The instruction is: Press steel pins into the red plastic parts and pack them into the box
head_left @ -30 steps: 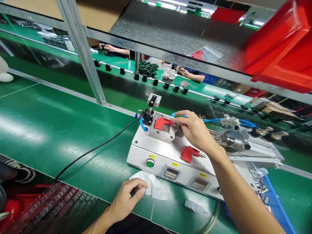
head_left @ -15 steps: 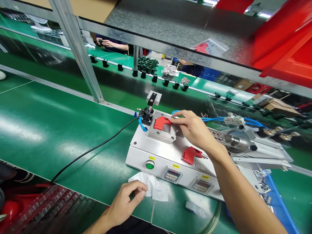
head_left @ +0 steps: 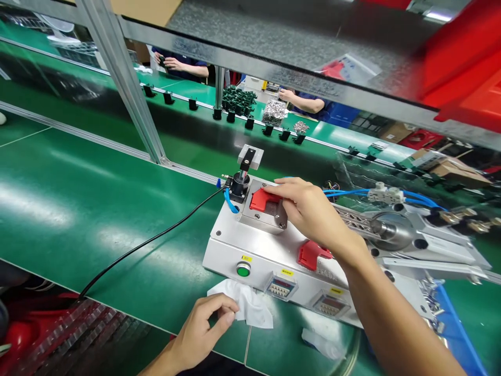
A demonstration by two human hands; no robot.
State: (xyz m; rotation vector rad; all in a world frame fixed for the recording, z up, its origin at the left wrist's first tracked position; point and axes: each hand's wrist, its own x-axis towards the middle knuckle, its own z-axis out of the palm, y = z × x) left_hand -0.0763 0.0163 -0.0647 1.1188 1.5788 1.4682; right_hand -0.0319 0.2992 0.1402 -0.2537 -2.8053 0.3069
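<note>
My right hand [head_left: 311,211] reaches over a silver machine box [head_left: 250,245] and its fingers pinch a red plastic part [head_left: 261,199] that lies in the metal fixture [head_left: 266,214] on top. A second red part [head_left: 311,253] rests loose on the box just under my right wrist. My left hand [head_left: 203,326] is at the near edge of the green bench, thumb and fingers closed on a crumpled white tissue [head_left: 245,305] in front of the box's green button [head_left: 243,269].
A black cable [head_left: 148,240] runs left from the box across the green mat. A pneumatic cylinder [head_left: 395,235] with blue hoses lies to the right, a blue bin [head_left: 457,334] of small metal parts near it. Other people's hands [head_left: 291,96] work across the far belt.
My right hand has slid a little further over the fixture, covering more of the red part. My left hand keeps its hold on the tissue. The view shifted slightly.
</note>
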